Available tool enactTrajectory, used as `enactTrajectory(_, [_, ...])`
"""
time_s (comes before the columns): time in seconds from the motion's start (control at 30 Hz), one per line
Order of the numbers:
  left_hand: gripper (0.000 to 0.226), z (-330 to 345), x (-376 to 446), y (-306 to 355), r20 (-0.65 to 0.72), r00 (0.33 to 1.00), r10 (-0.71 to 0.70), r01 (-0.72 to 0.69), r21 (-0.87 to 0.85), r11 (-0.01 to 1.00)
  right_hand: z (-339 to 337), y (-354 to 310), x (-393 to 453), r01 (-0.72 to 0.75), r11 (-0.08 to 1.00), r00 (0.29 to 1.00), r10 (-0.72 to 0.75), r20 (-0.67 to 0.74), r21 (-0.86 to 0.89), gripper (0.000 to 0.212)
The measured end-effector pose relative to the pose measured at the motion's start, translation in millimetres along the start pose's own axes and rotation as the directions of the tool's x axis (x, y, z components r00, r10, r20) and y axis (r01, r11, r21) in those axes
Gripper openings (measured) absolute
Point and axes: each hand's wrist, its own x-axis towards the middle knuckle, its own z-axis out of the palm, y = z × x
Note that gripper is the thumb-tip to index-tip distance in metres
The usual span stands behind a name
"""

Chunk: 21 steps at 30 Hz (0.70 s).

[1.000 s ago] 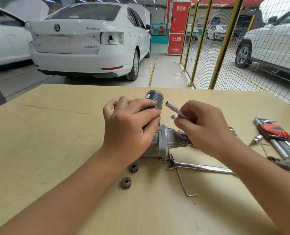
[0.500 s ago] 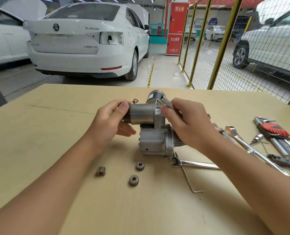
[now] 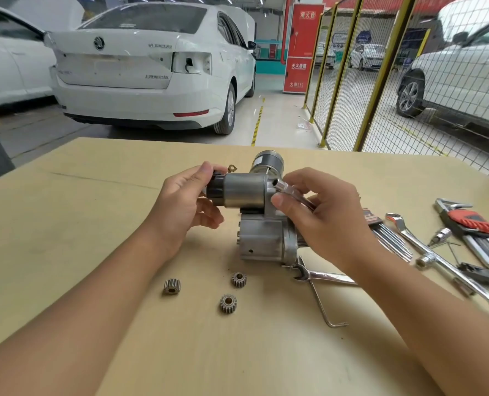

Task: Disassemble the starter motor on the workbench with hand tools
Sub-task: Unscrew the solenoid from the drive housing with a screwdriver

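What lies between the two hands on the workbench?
In the head view, the starter's steel cylinder spans the gap: left hand at its dark end, right hand with a socket bit.

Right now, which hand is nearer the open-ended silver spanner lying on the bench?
Right. The right hand holds a socket driver just above the open-ended silver spanner, its forearm crossing the handle. The left hand grips the solenoid's far end, well left.
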Motion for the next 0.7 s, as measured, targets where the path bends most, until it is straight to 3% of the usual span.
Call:
enactTrajectory(0.1, [0.039, 0.4, 0.4, -0.4, -0.005, 1.0, -0.001, 0.001, 0.002, 1.0, 0.8, 2.6, -0.3, 0.053, 0.998, 0.998, -0.054, -0.025, -0.038, 0.013])
enactTrajectory(0.3, [0.034, 2.4, 0.0, -1.3, -0.028, 1.0, -0.011, 0.011, 0.01, 1.0, -2.3, 3.2, -0.9, -0.023, 0.991, 1.0, 0.021, 0.017, 0.131, 0.022])
enactTrajectory(0.5, [0.034, 4.9, -0.6, -1.3, -0.041, 0.999, -0.025, 0.024, -0.013, 1.0, -1.2, -4.7, -0.2, 0.093, 0.993, 0.994, -0.096, -0.05, -0.07, 0.011])
enactTrajectory(0.7, [0.041, -1.8, 0.5, -0.3, 0.015, 0.997, -0.076, 0.077, -0.1, 0.992, -2.1, 1.4, -0.7, 0.113, 0.99, 0.994, -0.113, 0.0, -0.08, 0.016])
